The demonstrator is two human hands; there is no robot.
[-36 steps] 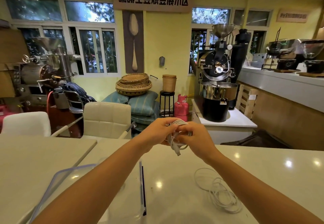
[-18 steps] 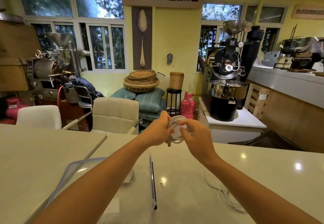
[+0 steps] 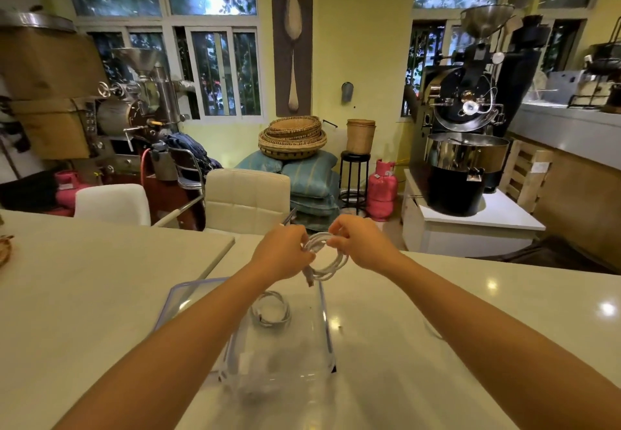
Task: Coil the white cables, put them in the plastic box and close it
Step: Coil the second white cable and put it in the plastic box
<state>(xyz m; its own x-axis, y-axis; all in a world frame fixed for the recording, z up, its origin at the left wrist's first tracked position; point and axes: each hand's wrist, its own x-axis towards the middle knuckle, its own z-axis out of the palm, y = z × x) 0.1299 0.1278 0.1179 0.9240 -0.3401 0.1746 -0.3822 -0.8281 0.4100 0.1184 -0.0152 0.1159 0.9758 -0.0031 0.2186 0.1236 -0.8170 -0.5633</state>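
Coffee roastery/café showroom: 2 drum roasters, 1 black (image 3: 465,120) at right, 1 steel (image 3: 134,110) at left, a gas bottle (image 3: 382,191), woven trays (image 3: 292,138), a spoon poster (image 3: 292,49), a counter (image 3: 568,133) w/ brewing gear.

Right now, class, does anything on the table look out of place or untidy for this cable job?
Little stands out. One plug end dangles loose from the coiled white cable held between both hands, left hand and right hand. Another coil already lies in the plastic box, which is open.
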